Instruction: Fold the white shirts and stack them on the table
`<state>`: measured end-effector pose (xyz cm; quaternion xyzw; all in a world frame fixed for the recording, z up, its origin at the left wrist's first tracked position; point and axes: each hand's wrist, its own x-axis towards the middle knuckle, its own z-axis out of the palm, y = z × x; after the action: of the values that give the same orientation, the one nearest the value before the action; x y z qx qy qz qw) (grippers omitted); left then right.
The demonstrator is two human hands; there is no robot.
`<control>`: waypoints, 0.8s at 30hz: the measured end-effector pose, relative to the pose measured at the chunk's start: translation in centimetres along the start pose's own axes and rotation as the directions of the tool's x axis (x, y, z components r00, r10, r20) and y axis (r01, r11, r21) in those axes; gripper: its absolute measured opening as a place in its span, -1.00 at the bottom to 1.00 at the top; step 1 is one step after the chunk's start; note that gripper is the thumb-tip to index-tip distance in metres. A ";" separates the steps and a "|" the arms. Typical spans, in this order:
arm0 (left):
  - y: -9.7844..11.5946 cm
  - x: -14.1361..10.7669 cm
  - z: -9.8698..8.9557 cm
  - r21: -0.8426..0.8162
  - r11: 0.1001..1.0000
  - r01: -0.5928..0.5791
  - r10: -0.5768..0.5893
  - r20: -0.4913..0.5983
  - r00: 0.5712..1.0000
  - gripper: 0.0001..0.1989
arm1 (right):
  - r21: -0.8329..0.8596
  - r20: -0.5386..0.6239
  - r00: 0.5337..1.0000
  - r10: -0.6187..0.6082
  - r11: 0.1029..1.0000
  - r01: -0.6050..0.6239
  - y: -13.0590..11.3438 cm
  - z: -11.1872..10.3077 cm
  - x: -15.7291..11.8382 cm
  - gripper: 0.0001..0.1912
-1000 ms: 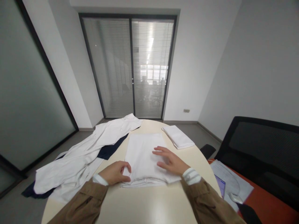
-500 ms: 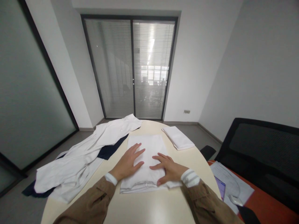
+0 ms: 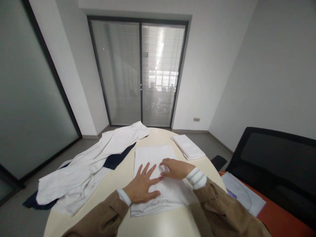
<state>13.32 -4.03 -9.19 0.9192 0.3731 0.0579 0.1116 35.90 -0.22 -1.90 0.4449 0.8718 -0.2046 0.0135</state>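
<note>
The folded white cloth (image 3: 151, 154) lies flat in the middle of the round table (image 3: 148, 228), between the loose white garments (image 3: 84, 168) with navy cloth (image 3: 118, 159) on the left and a smaller folded white piece (image 3: 189, 147) at the far right. The left hand (image 3: 141, 187) is spread wide, palm down on the cloth's near left part, gripping nothing; the right hand (image 3: 178, 169) rests over its right side with fingers bent, and whether they pinch any fabric I cannot tell. The likeliest trouble is the layers shearing: if the palms press and drag unevenly, the top ply could slide off those beneath and ruck up. The near right corner, already flaring outward, could skew further if the right sleeve (image 3: 217, 205) brushes it. The cloth's long axis seems to run from near to far, though foreshortening makes that uncertain; its plain, straight edge faces the far side, while the bunched, layered edge faces near, toward the person.
</note>
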 end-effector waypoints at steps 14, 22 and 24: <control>-1.4 1.6 0.1 -0.090 0.993 0.074 -0.100 -0.334 0.937 -0.57 | -0.069 -0.367 0.878 0.306 0.933 -0.354 3.2 6.9 5.5 -0.18; -5.8 3.6 2.1 0.080 0.933 0.350 -0.303 -0.346 0.888 -0.46 | -0.014 -0.395 0.838 0.376 0.910 -0.415 3.1 7.2 5.4 -0.17; -6.1 3.5 2.4 0.075 0.886 0.457 -0.406 -0.347 0.845 -0.43 | 0.018 -0.399 0.812 0.426 0.889 -0.457 3.3 7.2 5.5 -0.16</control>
<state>12.22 2.28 -12.95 0.7951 0.5871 0.1513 -0.0123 34.03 3.06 -10.81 0.6661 0.7364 -0.0682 -0.0968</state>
